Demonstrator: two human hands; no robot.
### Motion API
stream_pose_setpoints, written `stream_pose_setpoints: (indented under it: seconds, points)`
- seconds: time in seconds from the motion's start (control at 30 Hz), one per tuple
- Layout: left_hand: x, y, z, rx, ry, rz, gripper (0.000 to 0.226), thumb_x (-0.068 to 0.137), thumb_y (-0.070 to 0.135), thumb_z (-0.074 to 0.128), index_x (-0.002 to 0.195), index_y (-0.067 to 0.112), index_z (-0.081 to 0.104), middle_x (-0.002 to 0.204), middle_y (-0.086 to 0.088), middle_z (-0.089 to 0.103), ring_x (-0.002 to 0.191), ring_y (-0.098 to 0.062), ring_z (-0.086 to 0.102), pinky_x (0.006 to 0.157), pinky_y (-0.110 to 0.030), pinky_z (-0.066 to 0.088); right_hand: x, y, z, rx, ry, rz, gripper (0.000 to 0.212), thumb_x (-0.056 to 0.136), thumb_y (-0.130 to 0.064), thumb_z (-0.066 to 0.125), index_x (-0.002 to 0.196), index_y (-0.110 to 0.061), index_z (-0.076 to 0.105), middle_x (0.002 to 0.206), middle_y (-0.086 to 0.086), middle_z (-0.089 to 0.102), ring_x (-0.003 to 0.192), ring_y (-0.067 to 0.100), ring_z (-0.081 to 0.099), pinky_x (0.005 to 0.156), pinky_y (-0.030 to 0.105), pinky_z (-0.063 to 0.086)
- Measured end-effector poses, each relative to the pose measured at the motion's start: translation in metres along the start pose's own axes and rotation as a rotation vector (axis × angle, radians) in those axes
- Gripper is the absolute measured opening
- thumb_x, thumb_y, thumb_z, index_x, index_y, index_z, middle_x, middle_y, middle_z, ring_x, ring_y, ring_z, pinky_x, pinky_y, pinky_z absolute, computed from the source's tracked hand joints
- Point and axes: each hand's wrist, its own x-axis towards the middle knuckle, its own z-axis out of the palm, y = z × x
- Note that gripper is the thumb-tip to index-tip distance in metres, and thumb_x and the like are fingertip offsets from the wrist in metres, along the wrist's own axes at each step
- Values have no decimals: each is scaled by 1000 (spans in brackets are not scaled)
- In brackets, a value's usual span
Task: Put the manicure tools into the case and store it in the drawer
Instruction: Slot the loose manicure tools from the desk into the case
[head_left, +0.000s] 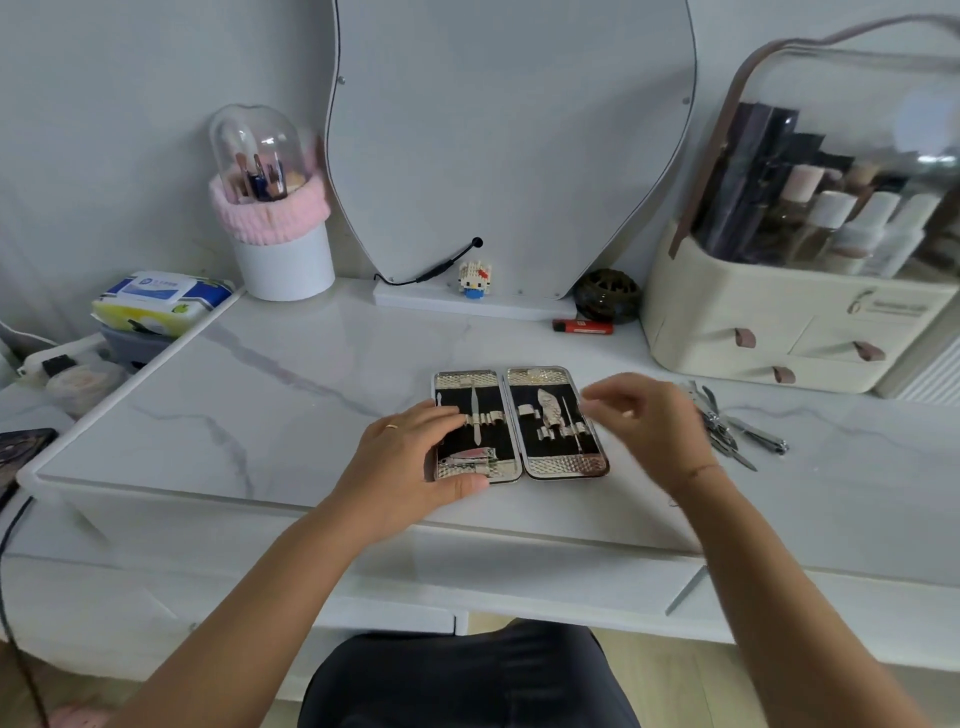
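A silver manicure case (519, 382) lies open flat on the marble dressing table (291, 395), its black lining holding several tools under straps. My left hand (410, 462) rests on the case's left half, fingers on the lining and thumb at the front edge. Blurred, my right hand (649, 421) hovers just right of the case with its fingers apart and nothing in them. Several loose metal tools (737, 428) lie on the table to the right of that hand. Below the tabletop's front edge a white drawer (545, 577) stands pulled out.
A cream cosmetics organiser (779, 322) with small drawers stands at the back right. A mirror (514, 145), a small block figure (474, 280), a dark round holder (607, 296) and a red lighter (582, 327) line the back. A brush holder (280, 249) and wipes (156, 301) sit at the left.
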Motion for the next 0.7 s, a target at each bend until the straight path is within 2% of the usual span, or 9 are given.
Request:
stream_pose_setpoints:
  seconds: [0.07, 0.17, 0.27, 0.43, 0.7]
  points:
    - [4, 1, 2, -3, -18, 6, 103, 57, 94, 31, 135, 29, 47, 143, 14, 43, 134, -6, 35, 114, -38, 23, 3, 24, -23, -101, 154, 124, 8, 77, -20, 74, 84, -16, 73, 76, -2, 68, 69, 7, 60, 69, 14, 42]
    - [10, 3, 1, -55, -43, 13, 103, 55, 92, 39, 135, 28, 48, 143, 10, 43, 133, -5, 34, 112, -28, 22, 8, 55, -42, -240, 232, 261, 15, 76, -24, 74, 86, -13, 72, 84, 8, 66, 76, 20, 57, 72, 26, 40]
    - [17, 1, -2, -81, -46, -26, 106, 54, 89, 41, 138, 25, 44, 146, 10, 38, 134, -7, 27, 108, -21, 18, 14, 70, -46, -331, 174, 329, 23, 74, -25, 75, 93, -11, 70, 90, 9, 59, 84, 25, 55, 75, 29, 40]
    - [21, -1, -1, -44, -37, -77, 117, 53, 97, 22, 141, 23, 42, 150, 10, 31, 137, -11, 25, 112, -31, 20, 18, 75, -42, -371, 189, 405, 22, 78, -17, 69, 99, -11, 69, 100, 12, 65, 98, 31, 57, 82, 34, 44]
    - [20, -4, -1, -80, -38, -86, 109, 57, 95, 24, 136, 23, 48, 148, 12, 34, 135, -10, 31, 110, -30, 24, 16, 74, -40, -365, 231, 403, 15, 81, -14, 60, 92, -13, 72, 100, 12, 68, 97, 32, 58, 79, 34, 44]
